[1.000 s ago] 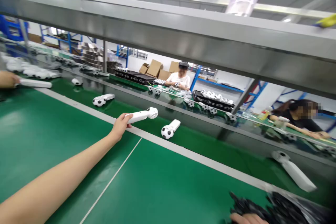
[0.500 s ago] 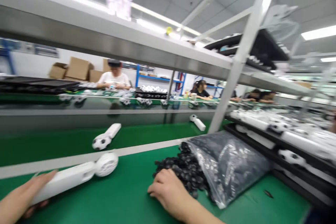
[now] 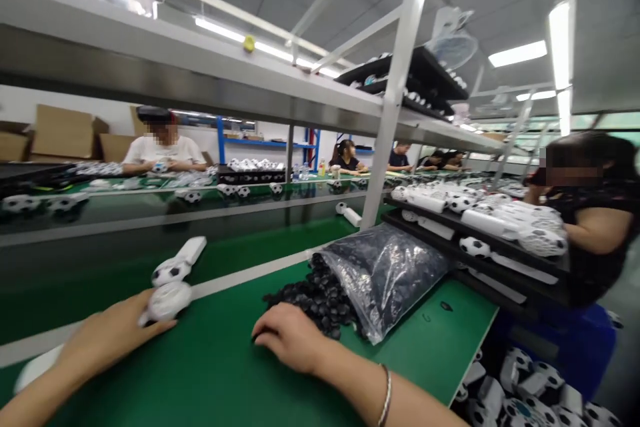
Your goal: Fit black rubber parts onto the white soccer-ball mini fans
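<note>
My left hand is closed round the handle of a white hand-held fan, whose round head pokes out past my fingers over the green table. My right hand rests knuckles-up on the table, fingers curled down at the edge of a heap of small black parts. What those fingers hold is hidden. The parts spill from a clear plastic bag lying just to the right.
A football-patterned fan lies on the green conveyor belt behind the table. Black trays of white fans stand at the right, beside a seated person. More fans fill a bin at lower right. Other workers sit across the line.
My view has swung right. My left hand has drawn the white fan back from the belt onto the table. My right hand has stayed at the black parts.
</note>
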`<move>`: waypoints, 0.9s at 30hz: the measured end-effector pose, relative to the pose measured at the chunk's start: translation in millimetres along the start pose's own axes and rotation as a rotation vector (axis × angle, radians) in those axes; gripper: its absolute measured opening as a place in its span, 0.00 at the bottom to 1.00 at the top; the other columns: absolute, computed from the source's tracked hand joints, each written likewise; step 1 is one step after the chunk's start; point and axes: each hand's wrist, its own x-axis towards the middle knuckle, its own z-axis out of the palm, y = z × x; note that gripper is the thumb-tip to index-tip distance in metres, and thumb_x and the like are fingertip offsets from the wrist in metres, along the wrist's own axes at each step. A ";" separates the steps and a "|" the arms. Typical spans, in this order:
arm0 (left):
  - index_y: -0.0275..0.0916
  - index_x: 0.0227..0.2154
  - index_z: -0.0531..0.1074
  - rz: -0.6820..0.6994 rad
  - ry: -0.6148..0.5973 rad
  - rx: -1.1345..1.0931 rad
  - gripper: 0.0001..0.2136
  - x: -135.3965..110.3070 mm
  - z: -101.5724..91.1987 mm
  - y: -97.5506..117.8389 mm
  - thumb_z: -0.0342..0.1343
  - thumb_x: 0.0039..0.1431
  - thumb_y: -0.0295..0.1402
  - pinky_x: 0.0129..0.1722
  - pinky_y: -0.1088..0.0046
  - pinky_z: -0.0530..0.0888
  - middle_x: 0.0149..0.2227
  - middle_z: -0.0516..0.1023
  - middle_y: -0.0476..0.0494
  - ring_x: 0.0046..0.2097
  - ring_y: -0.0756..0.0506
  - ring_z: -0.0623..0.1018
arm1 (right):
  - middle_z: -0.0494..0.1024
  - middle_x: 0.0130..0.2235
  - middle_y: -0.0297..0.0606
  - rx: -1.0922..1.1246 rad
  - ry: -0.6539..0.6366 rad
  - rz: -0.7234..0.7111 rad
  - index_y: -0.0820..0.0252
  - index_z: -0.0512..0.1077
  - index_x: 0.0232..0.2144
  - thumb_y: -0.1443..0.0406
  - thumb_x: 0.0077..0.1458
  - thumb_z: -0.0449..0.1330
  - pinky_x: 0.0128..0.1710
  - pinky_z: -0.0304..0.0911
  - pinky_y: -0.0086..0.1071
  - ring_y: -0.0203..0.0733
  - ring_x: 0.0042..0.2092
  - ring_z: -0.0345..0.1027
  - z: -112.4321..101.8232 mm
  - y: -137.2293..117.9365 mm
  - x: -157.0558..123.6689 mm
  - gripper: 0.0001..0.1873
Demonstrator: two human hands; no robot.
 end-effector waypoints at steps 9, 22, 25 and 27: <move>0.49 0.56 0.53 0.314 -0.142 0.252 0.34 -58.8 44.7 71.7 0.55 0.44 0.44 0.39 0.68 0.68 0.52 0.64 0.42 0.48 0.38 0.70 | 0.71 0.32 0.33 0.443 0.181 0.054 0.60 0.68 0.32 0.66 0.54 0.55 0.39 0.60 0.28 0.34 0.36 0.65 0.5 -17.5 18.5 0.03; 0.51 0.53 0.57 0.354 -0.253 0.189 0.33 -70.9 42.1 82.1 0.56 0.43 0.51 0.39 0.70 0.68 0.46 0.69 0.47 0.45 0.41 0.71 | 0.66 0.43 0.37 0.371 0.162 0.010 0.57 0.67 0.27 0.69 0.49 0.59 0.49 0.55 0.39 0.41 0.47 0.59 16.9 -31.3 12.0 0.03; 0.55 0.51 0.59 0.355 -0.260 0.151 0.30 -70.2 41.3 81.5 0.56 0.43 0.50 0.38 0.72 0.67 0.45 0.70 0.51 0.45 0.43 0.71 | 0.66 0.46 0.38 0.436 0.157 0.034 0.57 0.65 0.30 0.70 0.49 0.58 0.50 0.55 0.38 0.41 0.49 0.59 17.7 -31.6 11.9 0.06; 0.55 0.51 0.59 0.348 -0.250 0.136 0.30 -69.2 41.9 79.9 0.57 0.42 0.50 0.38 0.72 0.67 0.45 0.70 0.52 0.44 0.43 0.71 | 0.65 0.48 0.39 0.473 0.145 0.070 0.57 0.63 0.34 0.69 0.48 0.59 0.51 0.55 0.38 0.41 0.51 0.58 18.6 -30.3 11.6 0.10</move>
